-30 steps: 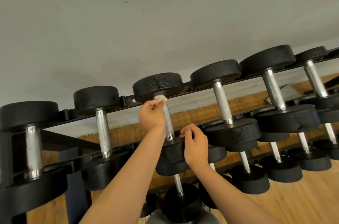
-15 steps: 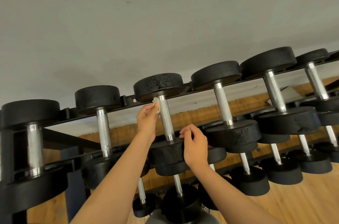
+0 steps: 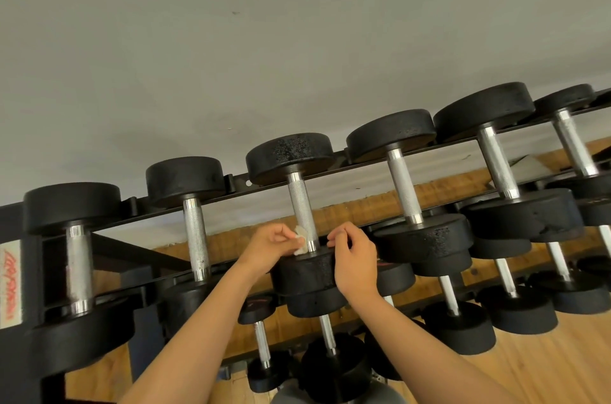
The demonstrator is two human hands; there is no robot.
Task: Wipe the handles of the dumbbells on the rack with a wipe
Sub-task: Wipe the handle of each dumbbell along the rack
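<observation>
Black dumbbells with silver knurled handles lie in a row on the top tier of a black rack (image 3: 238, 187). My left hand (image 3: 269, 246) pinches a small white wipe (image 3: 300, 238) against the near end of the middle dumbbell's handle (image 3: 301, 210). My right hand (image 3: 355, 258) rests with curled fingers on that dumbbell's near black head (image 3: 305, 273), just right of the handle. Neighbouring handles stand to the left (image 3: 195, 235) and to the right (image 3: 404, 190).
A grey wall fills the upper view. Lower tiers hold smaller dumbbells (image 3: 458, 324) above a wooden floor (image 3: 545, 370). A red-lettered label (image 3: 9, 284) is on the rack's left post.
My left hand slid the wipe down the middle handle from its far end to its near end. My right hand stayed on the near head.
</observation>
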